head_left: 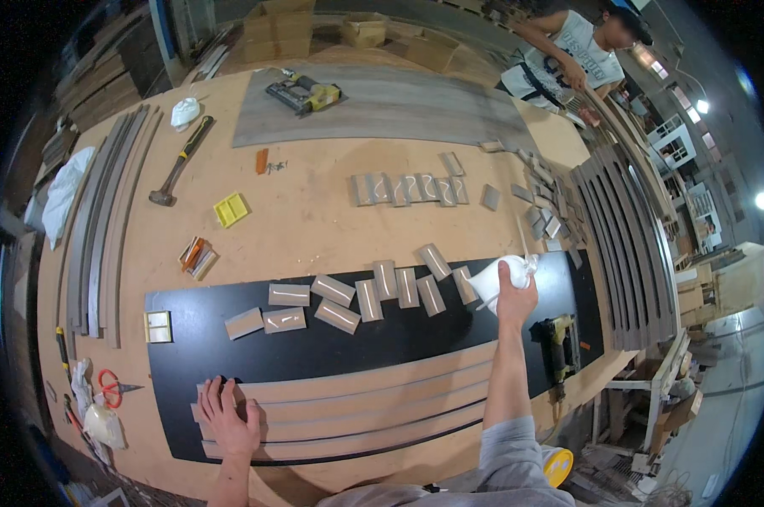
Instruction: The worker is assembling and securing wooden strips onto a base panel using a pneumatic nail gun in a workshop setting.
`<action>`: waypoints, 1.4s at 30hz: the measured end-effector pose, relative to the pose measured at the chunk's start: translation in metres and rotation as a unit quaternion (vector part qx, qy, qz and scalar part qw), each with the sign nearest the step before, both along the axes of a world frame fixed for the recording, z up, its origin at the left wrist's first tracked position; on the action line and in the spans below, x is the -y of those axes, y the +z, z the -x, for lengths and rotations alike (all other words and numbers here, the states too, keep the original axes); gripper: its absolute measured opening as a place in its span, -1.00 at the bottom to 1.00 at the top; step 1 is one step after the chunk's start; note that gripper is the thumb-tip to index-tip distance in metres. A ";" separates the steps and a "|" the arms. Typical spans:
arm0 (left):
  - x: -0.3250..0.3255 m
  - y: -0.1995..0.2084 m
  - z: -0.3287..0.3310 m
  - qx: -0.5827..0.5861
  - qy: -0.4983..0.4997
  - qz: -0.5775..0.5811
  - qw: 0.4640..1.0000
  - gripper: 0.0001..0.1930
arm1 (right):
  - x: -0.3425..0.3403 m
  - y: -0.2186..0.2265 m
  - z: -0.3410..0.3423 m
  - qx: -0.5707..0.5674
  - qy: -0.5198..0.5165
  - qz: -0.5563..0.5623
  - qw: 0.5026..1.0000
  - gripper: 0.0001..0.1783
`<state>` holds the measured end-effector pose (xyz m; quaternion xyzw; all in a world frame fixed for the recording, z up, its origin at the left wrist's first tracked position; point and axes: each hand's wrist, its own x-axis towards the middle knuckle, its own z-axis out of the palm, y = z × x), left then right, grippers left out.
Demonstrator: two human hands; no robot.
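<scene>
My right hand [517, 297] is wrapped round a white squeeze bag [493, 284] that looks full of glue. Its narrow end points left, close to the rightmost small wooden block [464, 286]. Several more blocks [368, 301] lie scattered on the black board [314, 355], most with a white line of glue on top. My left hand [231, 420] rests with fingers apart on the left ends of several long wooden slats [356, 397], which lie side by side along the near edge of the board.
A nail gun [559, 348] lies right of my right arm; another nail gun [304, 95] sits on a grey panel [399, 110] at the back. A hammer [182, 162], yellow tray [231, 209] and scissors [116, 388] are left. A co-worker [568, 59] stands far right beside stacked slats [622, 245].
</scene>
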<state>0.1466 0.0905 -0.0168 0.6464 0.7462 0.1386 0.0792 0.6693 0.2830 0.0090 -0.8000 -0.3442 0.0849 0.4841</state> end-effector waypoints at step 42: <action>-0.001 0.008 0.011 0.042 0.036 -0.065 0.996 -0.52 | -0.015 0.002 0.330 -0.271 0.441 -0.011 0.856 -0.55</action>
